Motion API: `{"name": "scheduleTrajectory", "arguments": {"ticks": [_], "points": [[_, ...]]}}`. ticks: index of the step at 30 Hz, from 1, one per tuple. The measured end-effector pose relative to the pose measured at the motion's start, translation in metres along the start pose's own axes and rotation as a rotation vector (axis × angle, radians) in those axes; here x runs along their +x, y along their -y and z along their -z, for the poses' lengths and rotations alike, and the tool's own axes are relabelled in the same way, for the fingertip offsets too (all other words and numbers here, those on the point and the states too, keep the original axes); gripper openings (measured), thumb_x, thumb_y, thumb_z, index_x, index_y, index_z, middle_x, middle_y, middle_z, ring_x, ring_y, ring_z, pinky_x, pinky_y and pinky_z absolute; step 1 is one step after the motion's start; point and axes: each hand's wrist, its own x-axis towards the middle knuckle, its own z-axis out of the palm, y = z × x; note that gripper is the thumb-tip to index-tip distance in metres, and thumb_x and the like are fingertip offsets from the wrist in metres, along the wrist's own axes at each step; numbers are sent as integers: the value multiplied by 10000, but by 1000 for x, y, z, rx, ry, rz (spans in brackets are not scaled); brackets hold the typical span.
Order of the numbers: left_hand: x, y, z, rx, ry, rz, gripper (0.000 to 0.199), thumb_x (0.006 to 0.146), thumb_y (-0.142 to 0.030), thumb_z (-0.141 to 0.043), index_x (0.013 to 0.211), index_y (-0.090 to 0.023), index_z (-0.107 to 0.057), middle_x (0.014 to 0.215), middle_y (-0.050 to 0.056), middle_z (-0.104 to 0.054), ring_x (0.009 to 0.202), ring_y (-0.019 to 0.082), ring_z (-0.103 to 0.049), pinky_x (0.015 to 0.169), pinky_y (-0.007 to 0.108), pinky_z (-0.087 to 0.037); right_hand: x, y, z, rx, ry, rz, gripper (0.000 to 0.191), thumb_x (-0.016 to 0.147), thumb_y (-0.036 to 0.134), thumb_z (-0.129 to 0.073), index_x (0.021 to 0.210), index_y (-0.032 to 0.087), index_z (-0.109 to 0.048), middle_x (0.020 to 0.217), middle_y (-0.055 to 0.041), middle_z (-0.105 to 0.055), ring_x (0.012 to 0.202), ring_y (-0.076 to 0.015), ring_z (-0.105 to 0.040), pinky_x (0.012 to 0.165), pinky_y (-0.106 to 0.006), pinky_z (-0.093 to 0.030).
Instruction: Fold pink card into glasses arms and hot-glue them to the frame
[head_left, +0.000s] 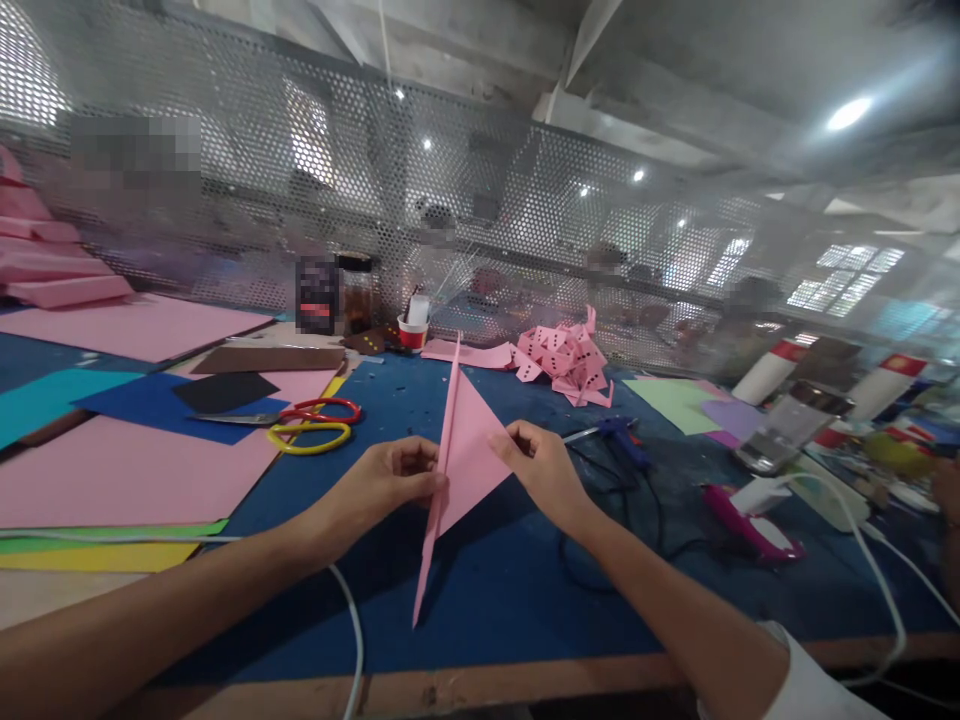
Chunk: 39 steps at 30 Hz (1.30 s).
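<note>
A folded sheet of pink paper is held up above the blue table, a long narrow rolled or folded edge running down its left side and a triangular flap pointing right. My left hand pinches the narrow edge near its middle between thumb and fingers. On the other side, my right hand grips the corner of the triangular flap. Beyond the paper lies a pile of small folded pink paper pieces with dark dots. Scissors with red and yellow handles rest on the sheets left of my left hand.
Stacked coloured sheets cover the left side. A blue glue gun with its cord lies right of my right hand, near a pink power strip. A jar and a red-white cup stand by the mesh screen.
</note>
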Motion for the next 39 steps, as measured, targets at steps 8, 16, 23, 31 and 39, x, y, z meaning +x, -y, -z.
{"name": "scheduleTrajectory", "arguments": {"ticks": [8,16,23,31,39], "points": [[4,5,8,-15,-30,10,373,688,-472,-805,906,-184,-713,778,2,-689,709,182,-633,673,291,-510,8,-7,13,-245,8,91,345,1039,457,-501,867,200,-653,751,18,-641,706,-147,-609,672,-243,-457],[10,20,22,197,-50,-63,442,736,-499,-778,1046,-188,-720,827,29,-762,766,223,-705,667,293,-500,29,-27,112,-1046,-195,-200,233,1024,285,-519,1184,176,-648,1214,-162,-713,1186,-319,-659,985,-419,-474],[16,34,29,318,-71,-139,328,758,-503,-774,826,-198,-675,773,34,-745,730,225,-695,630,291,-489,13,-68,146,-1259,-63,-531,366,983,384,-639,1198,87,-636,1213,-238,-711,1179,-361,-691,957,-422,-500],[17,40,33,367,-44,-152,341,813,-540,-736,830,-202,-700,770,30,-739,735,215,-682,645,281,-469,12,-82,143,-1211,-75,-592,387,970,280,-605,1270,36,-582,1175,-270,-720,1155,-372,-713,952,-422,-504],[16,34,32,403,-48,-149,304,780,-506,-703,814,-204,-715,759,35,-743,727,229,-678,644,288,-474,12,-72,153,-987,-365,-497,473,975,299,-563,1381,56,-557,1344,-288,-625,1226,-380,-658,1014,-457,-475]]}}
